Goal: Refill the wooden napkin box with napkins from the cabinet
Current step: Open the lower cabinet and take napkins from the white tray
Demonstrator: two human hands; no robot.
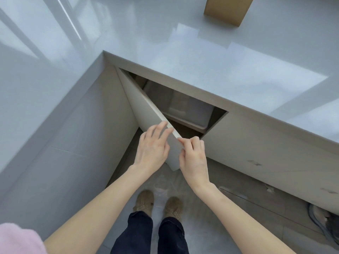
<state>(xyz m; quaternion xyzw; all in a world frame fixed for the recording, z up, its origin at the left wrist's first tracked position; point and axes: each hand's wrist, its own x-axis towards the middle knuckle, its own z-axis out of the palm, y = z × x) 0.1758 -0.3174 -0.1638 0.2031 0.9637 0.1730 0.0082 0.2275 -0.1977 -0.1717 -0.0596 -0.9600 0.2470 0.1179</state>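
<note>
The door (146, 110) of the cabinet (183, 110) stands ajar under the counter (201, 66). The left hand (153, 147) rests on the door's outer face, fingers straight, loosely spread. The right hand (192, 156) pinches the door's free edge with curled fingers. Inside the cabinet sits a grey bin (183, 109) (contents unclear). The wooden box (229, 10) stands far back on the counter, well apart from the door.

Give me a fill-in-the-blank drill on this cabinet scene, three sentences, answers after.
1. Both hands are on the edge of the cabinet ____.
2. The right hand and left hand hold a cabinet door that stands partly ____.
3. The wooden napkin box stands on the ____.

Missing words: door; open; countertop.
</note>
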